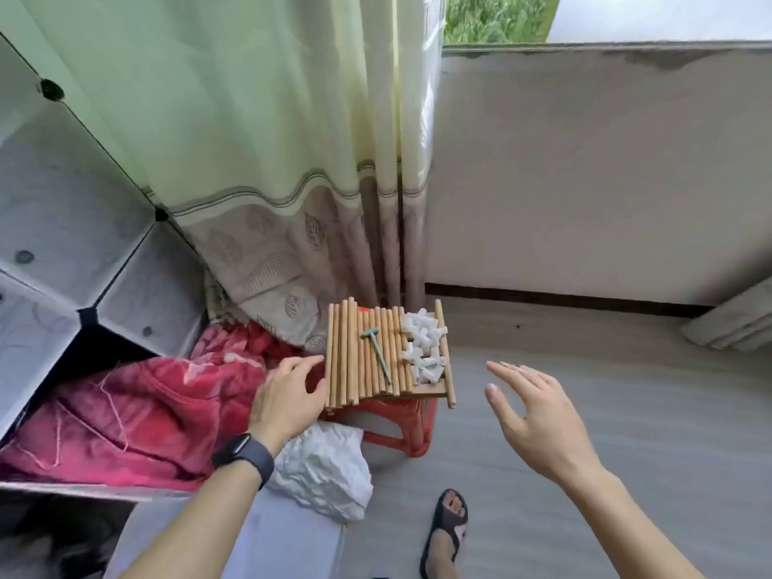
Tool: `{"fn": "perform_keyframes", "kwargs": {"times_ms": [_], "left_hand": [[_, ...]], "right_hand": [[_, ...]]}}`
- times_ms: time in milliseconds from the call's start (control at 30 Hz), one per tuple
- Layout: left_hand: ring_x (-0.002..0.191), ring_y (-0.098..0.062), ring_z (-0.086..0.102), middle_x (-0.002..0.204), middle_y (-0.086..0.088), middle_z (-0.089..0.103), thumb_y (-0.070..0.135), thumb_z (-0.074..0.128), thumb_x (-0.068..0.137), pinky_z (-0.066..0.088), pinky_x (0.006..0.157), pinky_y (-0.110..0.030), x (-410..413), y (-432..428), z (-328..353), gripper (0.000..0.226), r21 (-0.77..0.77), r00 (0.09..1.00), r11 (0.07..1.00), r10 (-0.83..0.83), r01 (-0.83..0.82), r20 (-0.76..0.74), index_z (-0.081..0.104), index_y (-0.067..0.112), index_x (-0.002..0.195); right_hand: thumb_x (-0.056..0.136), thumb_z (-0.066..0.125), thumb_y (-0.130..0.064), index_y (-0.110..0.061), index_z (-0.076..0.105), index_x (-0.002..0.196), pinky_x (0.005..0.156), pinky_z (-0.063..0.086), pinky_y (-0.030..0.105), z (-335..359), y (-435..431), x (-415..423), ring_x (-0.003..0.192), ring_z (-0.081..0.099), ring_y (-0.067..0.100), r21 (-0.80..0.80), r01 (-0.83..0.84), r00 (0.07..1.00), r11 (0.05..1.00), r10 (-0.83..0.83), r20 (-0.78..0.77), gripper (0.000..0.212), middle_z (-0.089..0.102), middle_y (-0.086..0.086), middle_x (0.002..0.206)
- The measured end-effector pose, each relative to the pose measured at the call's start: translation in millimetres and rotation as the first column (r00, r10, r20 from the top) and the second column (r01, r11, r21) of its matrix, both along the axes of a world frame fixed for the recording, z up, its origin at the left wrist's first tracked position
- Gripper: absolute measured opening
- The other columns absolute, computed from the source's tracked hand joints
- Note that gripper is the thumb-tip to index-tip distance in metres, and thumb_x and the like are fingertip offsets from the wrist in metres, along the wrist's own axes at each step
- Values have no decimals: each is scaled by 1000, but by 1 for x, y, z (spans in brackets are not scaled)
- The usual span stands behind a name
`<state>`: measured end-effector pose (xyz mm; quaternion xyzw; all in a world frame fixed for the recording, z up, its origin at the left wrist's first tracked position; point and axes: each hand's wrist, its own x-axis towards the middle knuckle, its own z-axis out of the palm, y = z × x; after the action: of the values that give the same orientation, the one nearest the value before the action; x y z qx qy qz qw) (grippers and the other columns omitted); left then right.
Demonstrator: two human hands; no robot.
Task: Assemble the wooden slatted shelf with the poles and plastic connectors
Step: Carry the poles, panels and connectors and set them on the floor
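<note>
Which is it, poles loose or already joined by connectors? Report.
Loose. The poles lie side by side atop the red stool; the connectors sit in a heap, none fitted on a visible pole end.

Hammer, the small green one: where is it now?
Head view, centre: the hammer lies across the row of wooden poles on top of the red stool, just left of the pile of white connectors.
</note>
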<state>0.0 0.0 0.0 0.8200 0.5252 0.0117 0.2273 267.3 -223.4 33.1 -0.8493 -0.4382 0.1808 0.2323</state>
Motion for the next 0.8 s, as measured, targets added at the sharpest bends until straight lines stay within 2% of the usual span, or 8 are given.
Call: {"fn": "perform_keyframes", "kwargs": {"times_ms": [67,167,300,367,433,567,667,800], "left_hand": [[131,-23,49,144,-3,50,35,58,97,39,106,-36,12,20,-28,47,-168,996,983,77,-69,38,53,26,143],[135,-26,46,145,-11,46,35,59,98,36,108,-35,22,47,-68,54,-391,981,902,191,-184,-23,46,22,148],[138,-27,44,148,-15,47,37,60,98,36,111,-39,33,95,-122,56,-537,940,784,337,-312,-53,44,18,148],[139,-26,43,150,-15,46,37,58,100,35,111,-38,40,119,-151,55,-581,907,722,416,-376,-68,43,17,149],[141,-26,41,152,-15,44,38,54,102,33,113,-38,45,141,-178,55,-630,874,649,477,-425,-98,41,17,151],[141,-26,40,156,-7,41,42,47,104,33,116,-46,51,174,-225,52,-673,806,550,580,-495,-118,39,23,152],[140,-30,41,158,0,37,45,43,105,33,114,-51,55,192,-255,51,-741,735,410,659,-532,-163,35,31,154],[141,-32,40,158,3,38,51,44,103,29,117,-53,53,210,-287,52,-829,644,219,737,-515,-206,35,39,152]], "right_hand": [[99,49,-50,-37,52,142,113,32,29,-25,28,18,138,36,7,-65,-2,993,998,-5,-115,46,54,-16,142],[99,48,-51,-35,50,144,110,35,31,-67,67,40,138,40,11,-185,-21,967,983,-27,-254,48,54,-12,144],[100,52,-47,-32,51,144,103,39,29,-131,118,68,133,50,14,-283,35,882,958,-163,-443,47,57,-7,142],[99,54,-46,-31,51,143,104,42,32,-165,140,83,129,54,15,-352,125,778,928,-311,-545,46,58,-4,141],[99,55,-46,-30,51,141,105,44,39,-197,157,95,128,53,18,-410,208,637,888,-441,-633,45,56,-2,143],[102,53,-42,-28,48,145,103,42,41,-252,189,111,128,49,21,-493,295,407,818,-575,-710,46,51,-2,146],[102,52,-40,-28,46,148,111,37,46,-287,206,120,138,43,24,-564,281,291,777,-629,-721,48,47,-4,149],[102,51,-38,-34,49,145,117,31,53,-326,214,130,138,44,25,-612,265,177,745,-661,-729,43,50,-6,148]]}}
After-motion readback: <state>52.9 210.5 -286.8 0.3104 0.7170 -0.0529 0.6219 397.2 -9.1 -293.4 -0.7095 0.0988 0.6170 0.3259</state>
